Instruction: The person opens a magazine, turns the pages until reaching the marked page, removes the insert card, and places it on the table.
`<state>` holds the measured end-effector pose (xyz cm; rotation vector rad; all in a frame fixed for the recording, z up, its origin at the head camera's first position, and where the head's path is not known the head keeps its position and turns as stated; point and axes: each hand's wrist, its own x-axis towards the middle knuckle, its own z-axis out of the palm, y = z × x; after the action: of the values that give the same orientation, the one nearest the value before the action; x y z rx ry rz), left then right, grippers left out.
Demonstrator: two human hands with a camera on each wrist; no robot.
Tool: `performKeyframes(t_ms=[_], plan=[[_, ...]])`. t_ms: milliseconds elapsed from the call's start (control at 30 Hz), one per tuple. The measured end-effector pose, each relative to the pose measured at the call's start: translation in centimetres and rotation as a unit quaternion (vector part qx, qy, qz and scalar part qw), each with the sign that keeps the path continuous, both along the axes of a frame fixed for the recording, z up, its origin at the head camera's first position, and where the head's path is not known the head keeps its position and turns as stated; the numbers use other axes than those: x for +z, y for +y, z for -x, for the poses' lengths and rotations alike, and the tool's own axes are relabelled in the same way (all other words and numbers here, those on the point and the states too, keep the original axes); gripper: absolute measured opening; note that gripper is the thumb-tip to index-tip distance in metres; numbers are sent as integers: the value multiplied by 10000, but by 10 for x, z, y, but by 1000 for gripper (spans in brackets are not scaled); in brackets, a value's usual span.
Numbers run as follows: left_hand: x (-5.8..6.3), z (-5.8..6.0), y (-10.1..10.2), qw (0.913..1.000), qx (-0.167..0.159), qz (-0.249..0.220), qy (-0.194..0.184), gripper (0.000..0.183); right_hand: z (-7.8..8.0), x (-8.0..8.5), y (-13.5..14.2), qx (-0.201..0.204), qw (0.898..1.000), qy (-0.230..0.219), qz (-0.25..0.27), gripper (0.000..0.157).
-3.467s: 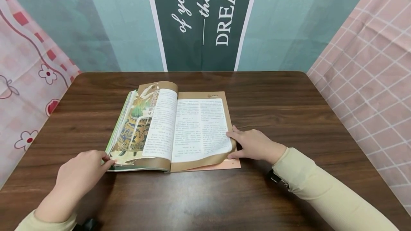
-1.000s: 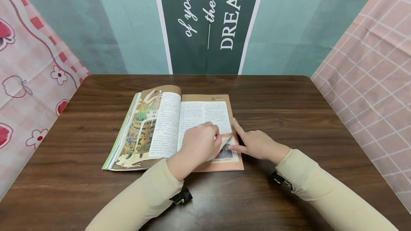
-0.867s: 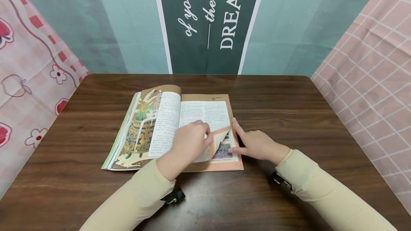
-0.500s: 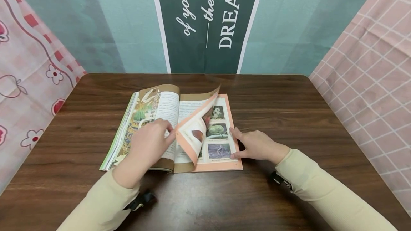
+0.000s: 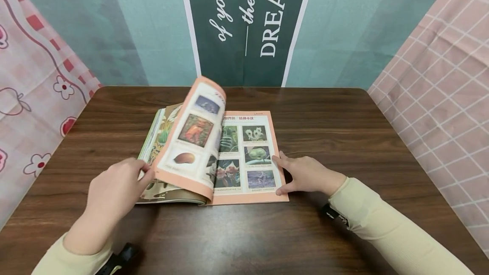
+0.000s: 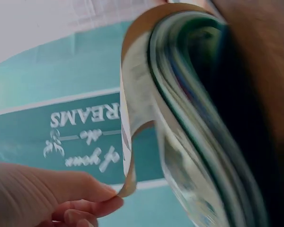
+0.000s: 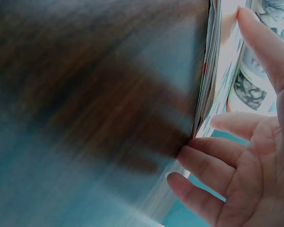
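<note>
An open magazine (image 5: 248, 198) lies on the table in the head view, its right page showing several pictures with a peach border. My left hand (image 5: 116, 186) pinches the lower outer corner of one page (image 5: 192, 139), which stands raised and curved over the left half. In the left wrist view, thumb and finger of the left hand (image 6: 66, 194) grip that page's edge, with a thick stack of leaves beside it. At the magazine's right edge rests my right hand (image 5: 309, 175), fingers spread. The right wrist view shows the right hand's (image 7: 246, 156) fingers against the stacked page edges.
The dark wooden table (image 5: 324, 118) surrounds the magazine. A teal curtain (image 5: 153, 24) with a lettered dark green panel hangs behind. Patterned pink cloths stand at the left (image 5: 34, 96) and right (image 5: 443, 75). Dark straps (image 5: 118, 260) sit at both wrists.
My left hand has come from the magazine's right side to the left, drawing the page over and baring the picture page beneath. The right hand stays at the right edge.
</note>
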<state>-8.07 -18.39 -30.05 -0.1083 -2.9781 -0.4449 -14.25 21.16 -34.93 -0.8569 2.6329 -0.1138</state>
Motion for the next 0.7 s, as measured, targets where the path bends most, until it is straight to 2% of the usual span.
performKeyframes(t_ms=[133,267,500,700], plan=[[-9,-7,-17,9969,159,112,-766,14,-3,1,0,0,9999,-121,-75,97],[-18,-11,-29,9919,234,180,-1232,14,-5,0,1,52,9997,-232,-100,97],[-26,-14,-39,9876,390,210,-1503,14,-5,0,2,119,9994,-318,-95,99],[-30,-14,-42,9867,376,232,-1564,14,-6,1,1,188,9997,-131,-113,100]])
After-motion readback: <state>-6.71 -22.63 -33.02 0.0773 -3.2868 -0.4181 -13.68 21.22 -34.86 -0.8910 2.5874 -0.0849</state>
